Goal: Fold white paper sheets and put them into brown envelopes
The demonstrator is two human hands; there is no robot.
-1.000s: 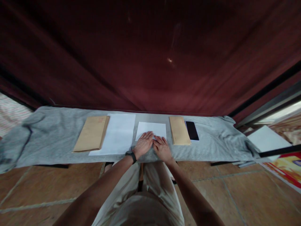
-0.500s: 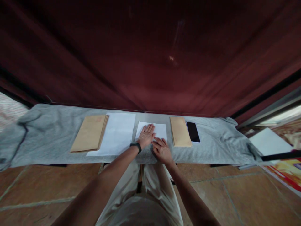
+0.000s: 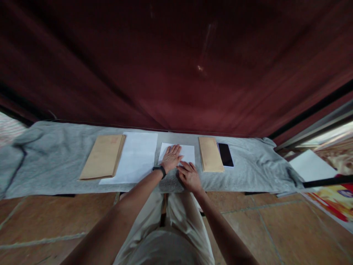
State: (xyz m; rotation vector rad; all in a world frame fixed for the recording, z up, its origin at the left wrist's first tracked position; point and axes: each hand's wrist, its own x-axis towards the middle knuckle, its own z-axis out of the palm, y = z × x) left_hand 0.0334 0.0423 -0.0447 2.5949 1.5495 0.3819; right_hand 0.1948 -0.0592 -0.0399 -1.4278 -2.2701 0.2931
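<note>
A small white sheet of paper point(image 3: 188, 151), which looks folded, lies in front of me on the grey cloth. My left hand point(image 3: 171, 157) rests flat on it with fingers stretched out, a dark watch on the wrist. At the paper's near edge, my right hand point(image 3: 189, 176) touches down with its fingers extended and slightly bent. The palms cover the paper's lower part. Left of it are larger white sheets point(image 3: 138, 154), partly under a stack of brown envelopes point(image 3: 103, 156). To the right lies a smaller stack of brown envelopes point(image 3: 211, 154).
A smartphone point(image 3: 225, 154) lies beside the right envelopes. The grey cloth point(image 3: 256, 162) covers a narrow bench, with a dark red curtain point(image 3: 176, 92) rising behind it. A white board point(image 3: 313, 165) and a colourful printed package point(image 3: 336, 202) are at far right. The floor point(image 3: 242, 224) is tiled.
The view has shifted very slightly. Both hands keep their places on the paper, with no clear movement.
</note>
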